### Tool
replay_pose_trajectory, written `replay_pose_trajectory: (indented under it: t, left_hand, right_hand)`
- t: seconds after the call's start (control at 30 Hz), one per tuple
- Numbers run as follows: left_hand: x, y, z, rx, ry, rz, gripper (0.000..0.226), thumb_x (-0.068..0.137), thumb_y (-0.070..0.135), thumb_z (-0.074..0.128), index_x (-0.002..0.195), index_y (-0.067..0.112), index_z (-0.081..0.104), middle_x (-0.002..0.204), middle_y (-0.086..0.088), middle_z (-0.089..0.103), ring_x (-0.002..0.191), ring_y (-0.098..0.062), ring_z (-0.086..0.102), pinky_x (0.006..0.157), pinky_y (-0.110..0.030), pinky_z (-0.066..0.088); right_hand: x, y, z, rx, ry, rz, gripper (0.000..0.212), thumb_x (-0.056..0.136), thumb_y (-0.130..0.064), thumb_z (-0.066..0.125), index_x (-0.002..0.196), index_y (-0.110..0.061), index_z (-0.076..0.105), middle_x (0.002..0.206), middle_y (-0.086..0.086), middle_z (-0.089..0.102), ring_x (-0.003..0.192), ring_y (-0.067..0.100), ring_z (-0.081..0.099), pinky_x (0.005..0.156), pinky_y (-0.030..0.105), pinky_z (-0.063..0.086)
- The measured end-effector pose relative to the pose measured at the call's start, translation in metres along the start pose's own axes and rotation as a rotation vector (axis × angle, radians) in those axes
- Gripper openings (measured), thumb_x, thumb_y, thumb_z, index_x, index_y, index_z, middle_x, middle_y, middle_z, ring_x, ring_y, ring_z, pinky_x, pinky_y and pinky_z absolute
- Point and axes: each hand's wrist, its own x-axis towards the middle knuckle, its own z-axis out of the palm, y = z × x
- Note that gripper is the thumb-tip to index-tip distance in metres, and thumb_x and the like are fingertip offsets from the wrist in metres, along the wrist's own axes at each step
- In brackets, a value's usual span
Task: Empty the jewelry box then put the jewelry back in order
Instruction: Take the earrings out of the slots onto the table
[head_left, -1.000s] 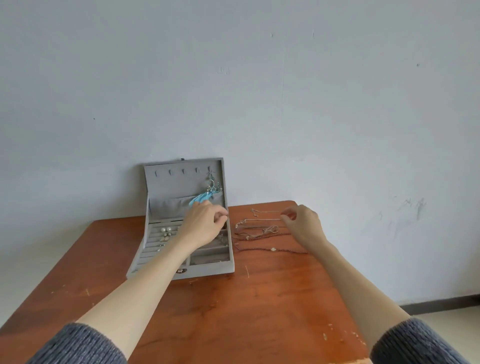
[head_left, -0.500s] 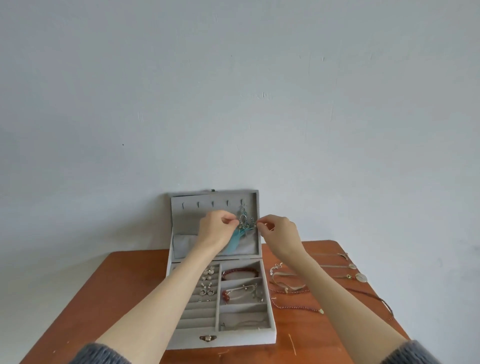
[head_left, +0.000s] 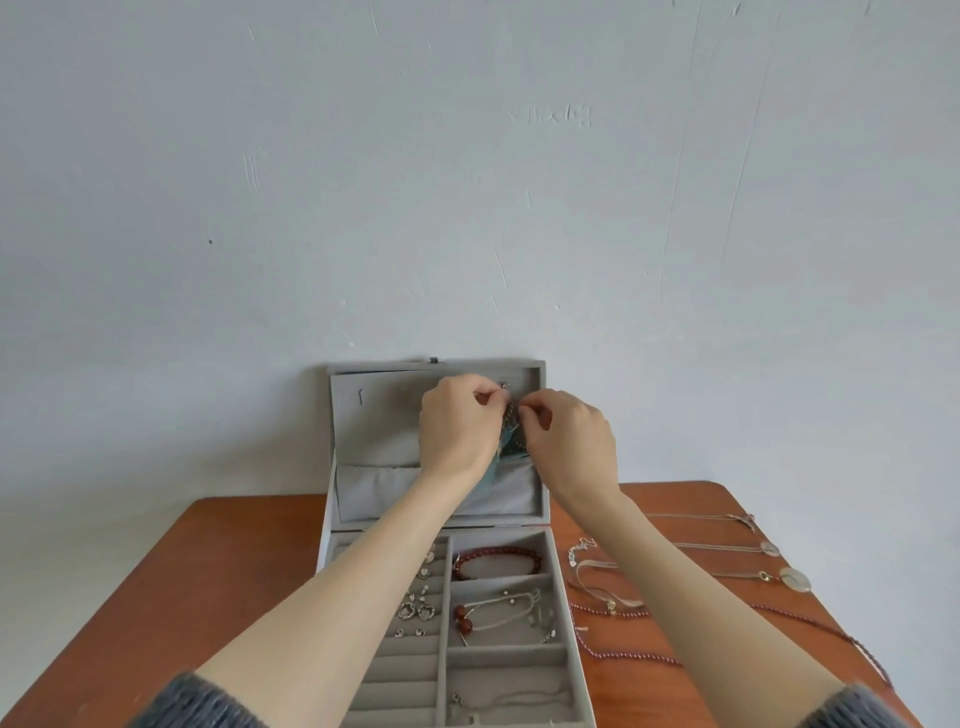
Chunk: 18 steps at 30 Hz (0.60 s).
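Grey jewelry box (head_left: 563, 644) sits open at lower centre of the frame on the wooden table (head_left: 218, 582), lid (head_left: 374, 431) upright against the wall (head_left: 467, 182). At the lid's upper right, both hands meet on a dangling piece with a teal tassel (head_left: 511, 441). Left hand (head_left: 457, 428) has fingers curled, thumb and forefinger pinching the top of the piece; right hand (head_left: 569, 441) pinches it likewise from the right. The piece is mostly hidden between the two hands; whether it hangs from a lid hook cannot be told. One small dark hook (head_left: 360, 397) shows at the lid's upper left.

In the tray, upper right compartment: red bead bracelet (head_left: 496, 560). Compartment below it: silver chain with two red beads (head_left: 493, 610). Lowest right compartment: thin chain (head_left: 511, 699), faint, partly cut off by the frame's bottom edge. Left ring rolls hold small earrings (head_left: 418, 605), partly covered by the left forearm.

Right of the box, on the table: thin necklaces (head_left: 727, 548), a round pale pendant (head_left: 795, 578), a dark beaded strand (head_left: 628, 656); the right forearm crosses over several of them. Grey knit sleeves (head_left: 208, 706) are cut off at the bottom corners.
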Motion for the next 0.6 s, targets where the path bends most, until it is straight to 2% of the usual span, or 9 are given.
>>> replay_pose_trajectory:
  t: [0.1,0.2,0.3,0.4,0.5,0.6]
  left_hand:
    - [0.005,0.011,-0.005,-0.071,0.017,0.073,0.013,0.084,0.017,0.063,0.076,0.011,0.072,0.07,0.006,0.064,0.067,-0.006,0.055,0.066,-0.016,0.037]
    - [0.006,0.016,-0.015,-0.137,0.025,0.081,0.011,0.085,0.015,0.062,0.083,0.009,0.071,0.076,0.005,0.063,0.063,-0.001,0.052,0.063,-0.007,0.036]
    - [0.0,0.008,-0.03,-0.272,-0.008,-0.025,0.014,0.09,0.017,0.057,0.094,0.013,0.069,0.086,0.005,0.065,0.075,-0.004,0.056,0.072,-0.013,0.042]
    - [-0.007,-0.003,-0.045,-0.428,-0.064,-0.177,0.013,0.092,0.018,0.054,0.096,0.017,0.066,0.087,0.01,0.063,0.078,0.002,0.055,0.069,-0.012,0.042]
    - [-0.009,-0.01,-0.057,-0.448,-0.133,-0.256,0.013,0.09,0.018,0.055,0.094,0.015,0.067,0.076,0.009,0.059,0.066,0.0,0.051,0.06,-0.015,0.038]
    - [-0.01,-0.012,-0.064,-0.45,-0.176,-0.227,0.014,0.089,0.017,0.056,0.089,0.012,0.069,0.068,0.006,0.058,0.054,0.002,0.049,0.054,-0.014,0.036]
  right_hand:
    - [0.0,-0.003,0.0,-0.001,-0.005,0.028,0.022,0.092,-0.02,0.047,0.097,-0.013,0.068,0.094,0.006,0.069,0.085,0.028,0.06,0.069,0.032,0.043]
    - [-0.001,-0.009,0.0,-0.018,-0.017,0.038,0.022,0.091,-0.026,0.05,0.093,-0.013,0.068,0.091,0.005,0.068,0.086,0.028,0.06,0.075,0.034,0.043]
    - [-0.002,-0.015,0.006,-0.092,-0.004,0.04,0.023,0.09,-0.032,0.052,0.092,-0.014,0.066,0.091,0.002,0.069,0.087,0.025,0.06,0.084,0.035,0.04]
    - [0.0,-0.019,0.012,-0.199,-0.001,0.071,0.022,0.092,-0.029,0.048,0.094,-0.015,0.064,0.094,0.002,0.069,0.09,0.025,0.06,0.086,0.034,0.031]
    - [0.003,-0.024,0.013,-0.224,0.018,0.117,0.023,0.092,-0.024,0.044,0.091,-0.015,0.065,0.091,0.004,0.069,0.088,0.027,0.06,0.085,0.035,0.029]
    - [0.005,-0.029,0.013,-0.199,0.076,0.156,0.026,0.091,-0.02,0.041,0.084,-0.013,0.065,0.084,0.006,0.068,0.077,0.028,0.057,0.082,0.035,0.029]
